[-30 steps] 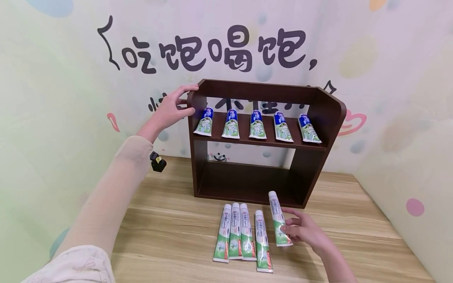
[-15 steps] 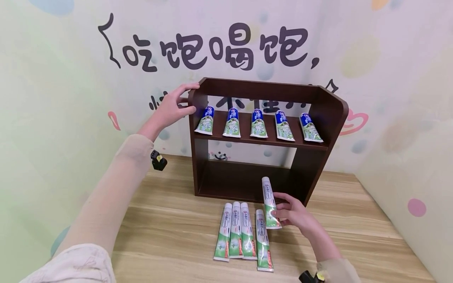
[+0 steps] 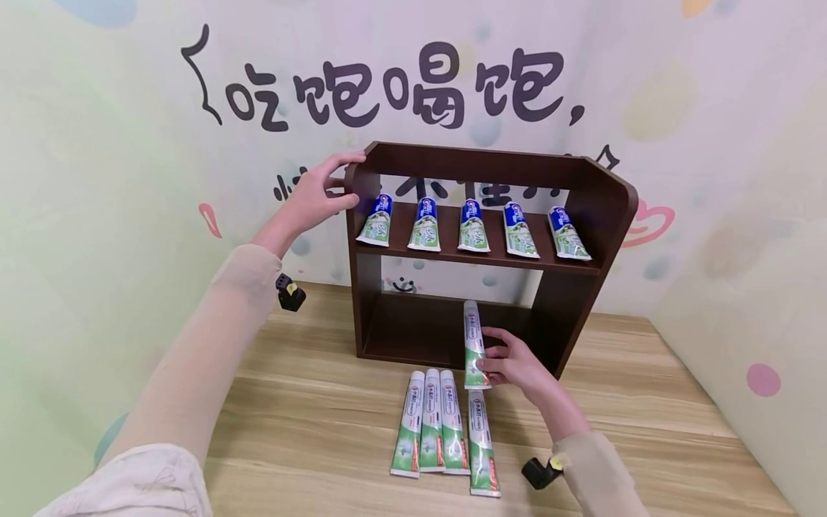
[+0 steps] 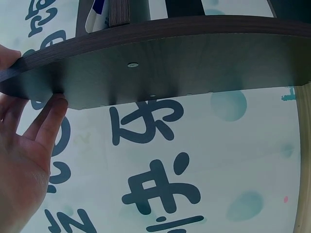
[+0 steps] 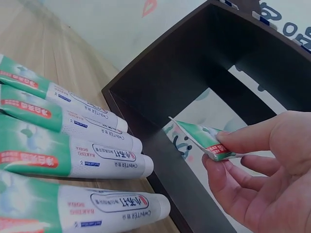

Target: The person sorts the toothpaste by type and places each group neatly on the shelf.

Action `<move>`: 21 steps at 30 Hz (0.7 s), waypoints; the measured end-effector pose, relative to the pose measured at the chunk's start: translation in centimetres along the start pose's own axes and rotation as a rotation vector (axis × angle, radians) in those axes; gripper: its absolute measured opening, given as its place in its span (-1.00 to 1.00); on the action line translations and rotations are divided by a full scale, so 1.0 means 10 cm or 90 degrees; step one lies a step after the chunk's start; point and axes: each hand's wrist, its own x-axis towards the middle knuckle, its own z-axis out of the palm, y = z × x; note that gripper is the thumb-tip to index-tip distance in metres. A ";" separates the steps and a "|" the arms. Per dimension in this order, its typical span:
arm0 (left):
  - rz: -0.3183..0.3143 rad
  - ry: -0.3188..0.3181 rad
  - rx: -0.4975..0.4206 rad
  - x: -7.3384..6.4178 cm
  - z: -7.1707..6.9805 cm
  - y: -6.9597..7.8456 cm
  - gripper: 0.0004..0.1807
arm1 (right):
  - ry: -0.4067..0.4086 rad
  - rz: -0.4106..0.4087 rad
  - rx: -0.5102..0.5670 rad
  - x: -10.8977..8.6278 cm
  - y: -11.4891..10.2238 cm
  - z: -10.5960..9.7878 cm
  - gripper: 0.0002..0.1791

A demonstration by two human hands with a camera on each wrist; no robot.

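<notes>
My right hand (image 3: pixel 517 366) pinches a white and green toothpaste tube (image 3: pixel 474 348) near its crimped end. The tube's cap points toward the lower compartment of a dark brown shelf (image 3: pixel 413 323), in front of its opening. In the right wrist view, thumb and fingers press on both faces of the green end (image 5: pixel 206 138). My left hand (image 3: pixel 313 197) grips the shelf's upper left side panel; the left wrist view shows fingers against the panel's outer face (image 4: pixel 160 68). Several matching toothpaste tubes (image 3: pixel 431 424) lie on the table, caps toward the shelf.
Several blue and green toothpaste tubes (image 3: pixel 474 228) stand in a spaced row on the upper shelf board. The shelf rests on a wood-grain table (image 3: pixel 310 431) before a printed wall (image 3: pixel 646 86). A divider board (image 3: pixel 517 263) roofs the lower compartment.
My right hand has carried the tube forward and to the left, from beside the other tubes up to the lower compartment's opening. The left hand keeps its hold on the shelf.
</notes>
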 end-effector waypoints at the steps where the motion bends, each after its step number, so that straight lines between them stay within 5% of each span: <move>1: -0.002 0.000 0.001 0.00 0.00 0.00 -0.38 | 0.001 -0.002 -0.001 0.02 -0.01 0.01 -0.23; 21: -0.004 0.000 -0.004 0.01 0.00 -0.01 -0.37 | 0.023 -0.036 0.033 0.57 -0.06 0.18 -0.18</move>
